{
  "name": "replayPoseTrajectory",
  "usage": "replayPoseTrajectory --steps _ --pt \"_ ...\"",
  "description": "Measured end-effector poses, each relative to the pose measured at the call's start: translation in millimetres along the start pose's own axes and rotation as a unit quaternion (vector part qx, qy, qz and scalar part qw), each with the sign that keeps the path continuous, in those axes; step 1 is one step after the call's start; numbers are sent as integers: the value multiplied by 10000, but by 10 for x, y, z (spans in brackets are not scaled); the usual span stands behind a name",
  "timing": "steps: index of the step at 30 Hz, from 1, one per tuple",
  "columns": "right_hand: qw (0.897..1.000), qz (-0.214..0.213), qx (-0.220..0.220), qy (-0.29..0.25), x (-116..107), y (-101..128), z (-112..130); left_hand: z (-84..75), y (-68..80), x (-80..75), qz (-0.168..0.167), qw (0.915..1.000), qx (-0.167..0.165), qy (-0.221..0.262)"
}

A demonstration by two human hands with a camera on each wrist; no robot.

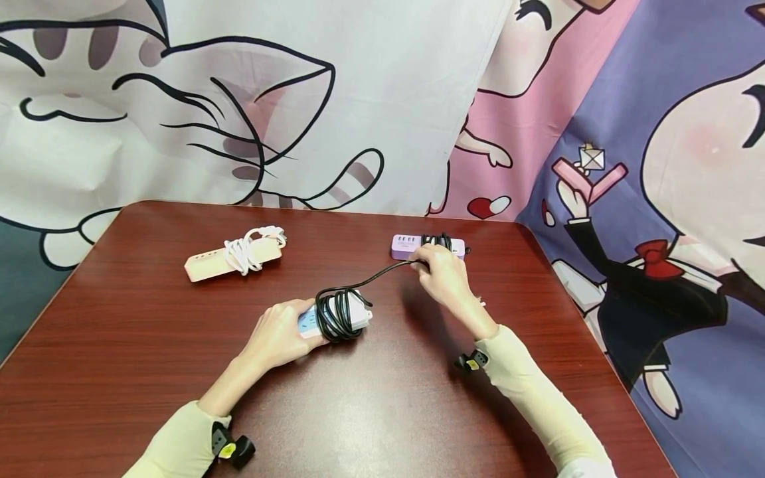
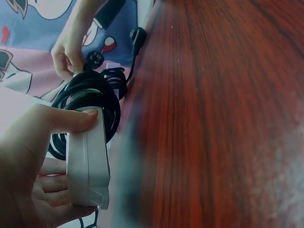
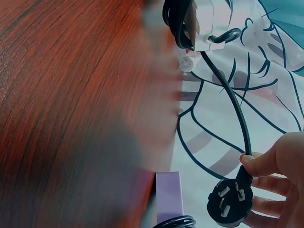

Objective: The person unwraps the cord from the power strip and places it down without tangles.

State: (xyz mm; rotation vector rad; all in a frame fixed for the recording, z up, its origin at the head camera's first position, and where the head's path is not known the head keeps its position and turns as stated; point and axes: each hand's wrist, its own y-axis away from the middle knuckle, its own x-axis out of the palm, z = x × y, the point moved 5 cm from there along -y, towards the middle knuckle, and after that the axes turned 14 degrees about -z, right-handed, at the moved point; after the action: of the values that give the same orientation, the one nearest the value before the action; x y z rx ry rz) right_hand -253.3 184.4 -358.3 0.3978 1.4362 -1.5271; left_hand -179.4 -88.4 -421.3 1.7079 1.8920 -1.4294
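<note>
Now left hand (image 1: 277, 335) grips the power strip (image 1: 335, 317) (cord-wrapped); right hand (image 1: 442, 271) pinches its plug (image 3: 228, 205).

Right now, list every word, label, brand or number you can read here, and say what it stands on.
No readable text in any view.
White power strip in the left hand: blue face, markings blurred.
Purple power strip: nothing legible.
Black plug in the right hand: no lettering visible.

Black plug (image 3: 228, 205) in right hand (image 3: 275, 185), cord (image 3: 232, 104) up to white strip (image 3: 209, 23)
</note>
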Motion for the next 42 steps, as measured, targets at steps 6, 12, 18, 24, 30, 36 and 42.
replayPoseTrajectory --steps 6,12,18,24,30,36,42 --pt "10000 -15 40 -40 -23 19 -1 5 4 -9 -15 10000 46 -42" --pt "9999 -53 65 -65 -57 35 5 12 6 -22 6 10000 9 -46" --pt "9998 -71 158 -30 -95 60 0 21 8 -21 23 10000 -25 -62" --pt "9998 -45 177 -69 -135 86 2 30 9 -20 41 10000 -71 -32" --pt "9996 -119 223 -106 -164 108 -13 30 3 -24 62 9999 -123 -3" --pt "9992 -255 235 -178 -217 128 -5 28 0 -31 62 9998 -182 14" --pt "9989 -296 259 -258 -254 144 -3 26 2 -28 45 9999 -165 -5"
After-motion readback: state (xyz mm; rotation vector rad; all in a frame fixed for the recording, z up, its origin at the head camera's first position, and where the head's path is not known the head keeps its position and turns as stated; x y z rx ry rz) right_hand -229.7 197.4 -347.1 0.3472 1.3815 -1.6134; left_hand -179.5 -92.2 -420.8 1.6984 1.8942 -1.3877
